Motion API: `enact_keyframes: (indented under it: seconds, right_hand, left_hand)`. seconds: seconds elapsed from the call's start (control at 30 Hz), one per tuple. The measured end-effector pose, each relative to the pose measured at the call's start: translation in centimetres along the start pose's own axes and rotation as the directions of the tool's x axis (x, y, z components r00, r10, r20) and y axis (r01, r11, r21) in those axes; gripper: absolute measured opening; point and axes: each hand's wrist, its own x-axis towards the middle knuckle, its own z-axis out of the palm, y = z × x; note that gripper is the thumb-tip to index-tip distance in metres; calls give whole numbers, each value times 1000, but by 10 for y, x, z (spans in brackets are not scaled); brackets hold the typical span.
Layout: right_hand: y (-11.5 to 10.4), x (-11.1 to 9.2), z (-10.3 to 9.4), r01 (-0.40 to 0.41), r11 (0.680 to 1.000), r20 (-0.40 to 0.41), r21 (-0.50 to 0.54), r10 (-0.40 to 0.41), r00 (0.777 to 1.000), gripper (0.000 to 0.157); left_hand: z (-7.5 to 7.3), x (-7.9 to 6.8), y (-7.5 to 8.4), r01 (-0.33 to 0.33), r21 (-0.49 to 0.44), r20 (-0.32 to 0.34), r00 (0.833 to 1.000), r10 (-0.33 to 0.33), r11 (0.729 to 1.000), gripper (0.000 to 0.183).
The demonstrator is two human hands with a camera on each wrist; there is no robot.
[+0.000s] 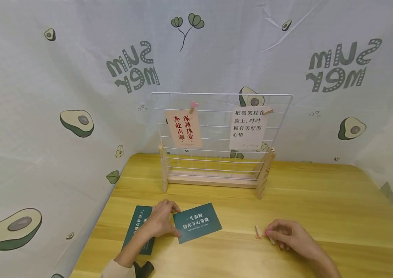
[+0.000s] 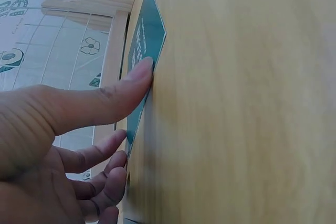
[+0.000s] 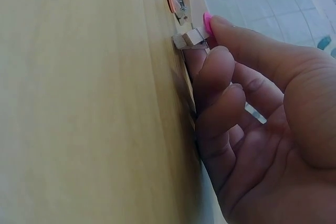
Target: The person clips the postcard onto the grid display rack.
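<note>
1. Far left: dark card, flat on the table, partly hidden behind the left forearm. Best to raise the wrist slightly, so as not to drag the card along.

2. Left hand: thumb and a fingertip grasping the green card at 2 corners of its left short edge, just right of the dark card. Squeeze lightly, to avoid bowing such a probably thin sheet. Impossible to tell whether fully off the wood.

3. Middle, behind the hands: wire rack, bearing 2 clipped cards, a peach card at left and a white card at right. Steer knuckles clear of it.

4. Right of the green card, apart from it: orange clip, loose on the wood, just beside the right fingertips. Probably wise not to nudge it.

5. Right hand: thumb and index finger pinching the pink clip near its pink end, remaining fingers curled. Aim for a square, even pinch, to prevent twisting. Too small to tell whether parted at the tip.
</note>
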Motion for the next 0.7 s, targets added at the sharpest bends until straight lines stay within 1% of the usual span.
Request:
enact_keyframes:
  seconds: [0.07, 0.17, 0.4, 0.47, 0.53, 0.6, 0.7]
  right_hand:
    - [0, 0, 0, -17, 1000, 0, 3, 17, 1000, 21]
    - [-1, 1, 0, -50, 999, -3, 6, 50, 999, 24]
    - [-1, -1, 0, -65, 998, -19, 22, 66, 998, 44]
    - [-1, -1, -1, -78, 997, -23, 28, 78, 997, 43]
    - [0, -2, -2, -79, 996, -17, 35, 80, 997, 39]
    - [0, -2, -2, -68, 997, -11, 46, 69, 998, 35]
    - [0, -2, -3, -45, 997, -6, 56, 45, 999, 32]
  left_hand:
    - [1, 2, 0, 6, -44, 11, 1000, -6, 999, 65]
    - [2, 3, -1, 10, -71, 19, 1000, -9, 997, 64]
    - [4, 3, -3, -27, -126, 47, 998, 33, 992, 66]
    - [3, 4, -3, -23, -149, 59, 998, 32, 989, 66]
    - [2, 4, -3, -17, -176, 60, 998, 28, 984, 66]
    - [3, 5, -3, -17, -195, 46, 999, 27, 981, 63]
    - [4, 8, -3, -35, -213, 6, 999, 37, 976, 57]
